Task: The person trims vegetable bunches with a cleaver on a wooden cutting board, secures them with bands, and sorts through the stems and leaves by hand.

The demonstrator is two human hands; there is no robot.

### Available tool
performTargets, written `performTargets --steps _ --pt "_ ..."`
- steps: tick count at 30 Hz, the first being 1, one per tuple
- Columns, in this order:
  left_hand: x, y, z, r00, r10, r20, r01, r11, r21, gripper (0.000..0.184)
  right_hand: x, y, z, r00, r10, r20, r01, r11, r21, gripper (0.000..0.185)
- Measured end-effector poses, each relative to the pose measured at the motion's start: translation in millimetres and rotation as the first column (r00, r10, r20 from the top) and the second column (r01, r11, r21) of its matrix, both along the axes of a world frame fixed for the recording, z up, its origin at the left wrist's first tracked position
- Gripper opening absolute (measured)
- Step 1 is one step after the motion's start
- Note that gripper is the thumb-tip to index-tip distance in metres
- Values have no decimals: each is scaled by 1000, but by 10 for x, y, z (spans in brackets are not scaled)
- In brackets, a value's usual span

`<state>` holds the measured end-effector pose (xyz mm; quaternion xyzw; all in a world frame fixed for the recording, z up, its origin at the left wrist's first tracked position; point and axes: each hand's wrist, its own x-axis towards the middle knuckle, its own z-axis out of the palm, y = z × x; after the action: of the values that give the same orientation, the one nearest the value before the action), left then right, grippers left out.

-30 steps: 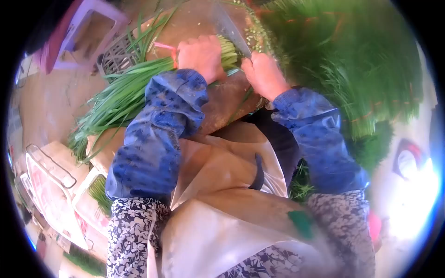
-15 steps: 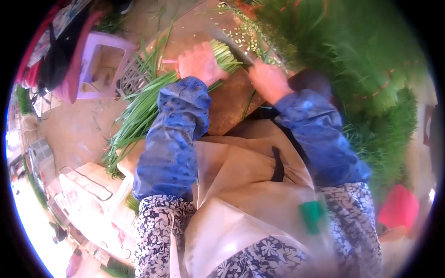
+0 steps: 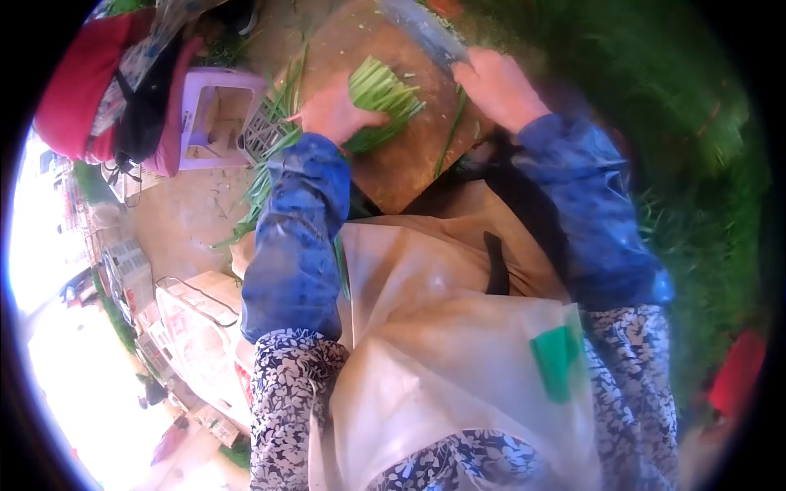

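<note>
My left hand (image 3: pixel 334 113) is closed around a bundle of green chive-like stalks (image 3: pixel 383 92), its cut ends fanned out to the right over the wooden board (image 3: pixel 401 178). The long leaves trail down to the left behind my sleeve. My right hand (image 3: pixel 501 88) grips the handle of a wide-bladed knife (image 3: pixel 422 31). Its blurred blade lies along the board's upper right edge, apart from the bundle. One loose stalk (image 3: pixel 453 131) rests on the board between my hands.
Blurred heaps of green stalks (image 3: pixel 655 106) fill the right side. To the left stand a purple plastic stool (image 3: pixel 190 123) and a grey crate (image 3: pixel 266 127). A person in red (image 3: pixel 86 98) is at the upper left. A pale apron (image 3: pixel 442 344) covers my lap.
My right hand and the knife have moved up and right, away from the bundle. The scattered cut pieces at the board's upper right no longer show there. The view has shifted.
</note>
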<state>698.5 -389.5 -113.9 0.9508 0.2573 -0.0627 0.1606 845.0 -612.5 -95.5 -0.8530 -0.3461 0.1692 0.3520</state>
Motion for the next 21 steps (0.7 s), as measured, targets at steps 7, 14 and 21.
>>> performTargets --steps 7,14,21 --pt "-73 550 -217 978 -18 208 146 769 -622 94 -189 14 -223 988 -16 -154 33 994 108 32" --pt "-191 181 158 984 26 177 -75 959 275 108 -166 117 -311 994 -53 -97 66 988 138 32" --pt "-255 -115 389 930 -186 318 25 893 449 119 -173 137 -330 992 -47 -113 62 989 137 34"
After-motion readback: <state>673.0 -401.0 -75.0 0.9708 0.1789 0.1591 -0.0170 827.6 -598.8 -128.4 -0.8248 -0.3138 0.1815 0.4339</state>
